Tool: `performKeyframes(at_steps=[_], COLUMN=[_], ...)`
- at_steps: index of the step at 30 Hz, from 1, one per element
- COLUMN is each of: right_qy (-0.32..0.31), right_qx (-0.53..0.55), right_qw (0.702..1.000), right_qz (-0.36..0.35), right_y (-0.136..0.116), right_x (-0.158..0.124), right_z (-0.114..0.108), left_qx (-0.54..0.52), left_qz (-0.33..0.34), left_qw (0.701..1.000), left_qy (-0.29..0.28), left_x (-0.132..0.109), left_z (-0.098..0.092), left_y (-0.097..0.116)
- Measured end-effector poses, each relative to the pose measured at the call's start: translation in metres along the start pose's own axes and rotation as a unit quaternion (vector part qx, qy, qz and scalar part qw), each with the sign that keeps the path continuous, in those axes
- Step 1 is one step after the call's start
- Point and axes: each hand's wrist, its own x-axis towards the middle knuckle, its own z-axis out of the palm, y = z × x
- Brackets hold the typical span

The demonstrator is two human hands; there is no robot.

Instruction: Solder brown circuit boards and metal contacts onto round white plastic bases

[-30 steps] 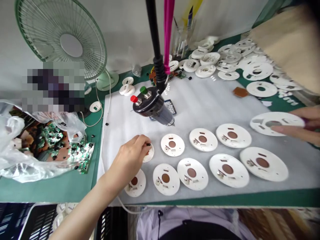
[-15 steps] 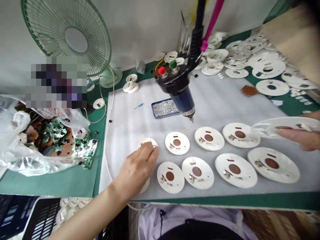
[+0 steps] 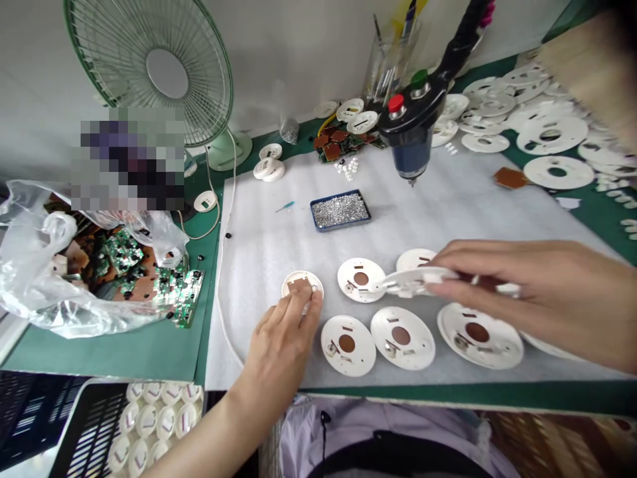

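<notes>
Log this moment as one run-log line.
Left hand: touching small white disc | right hand: holding white disc over foam sheet

The left hand (image 3: pixel 281 338) rests on a small white disc (image 3: pixel 302 284); the right hand (image 3: pixel 517 292) holds a larger white disc (image 3: pixel 411 282).

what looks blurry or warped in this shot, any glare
In the head view, the right hand looks slightly soft, the plastic bag shows bright glare, a pixelated patch hides part of the upper left, and the wide lens seems to bow the table's front edge.
</notes>
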Motion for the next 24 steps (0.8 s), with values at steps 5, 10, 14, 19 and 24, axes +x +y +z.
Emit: performKeyframes(at_steps=[5,10,14,19,24], right_qy=[-0.096,-0.100,-0.128,-0.137,-0.173], right_qx=[0.034,0.044,0.065,0.082,0.101], right_qw=[0.993,0.990,0.986,0.985,0.980], right_qz=[-0.056,-0.095,-0.090,-0.069,-0.014], right_y=[-0.045,-0.051,-0.056,-0.060,-0.061], right_x=[0.031,0.053,0.065,0.079,0.084], right_z=[0.008,0.013,0.016,0.017,0.018], left_qx=[-0.022,-0.034,-0.014,-0.015,-0.069], left_qz=[-0.013,-0.007,-0.018,-0.003,-0.007], left_qw=[1.000,0.999,0.999,1.000,0.998], left_qy=[-0.002,0.041,0.037,0.012,0.008], left_x=[0.004,0.006,0.003,0.010,0.013], left_z=[-0.001,0.003,0.004,-0.001,-0.007], left_y=[-0.003,-0.005,-0.003,-0.005,-0.010])
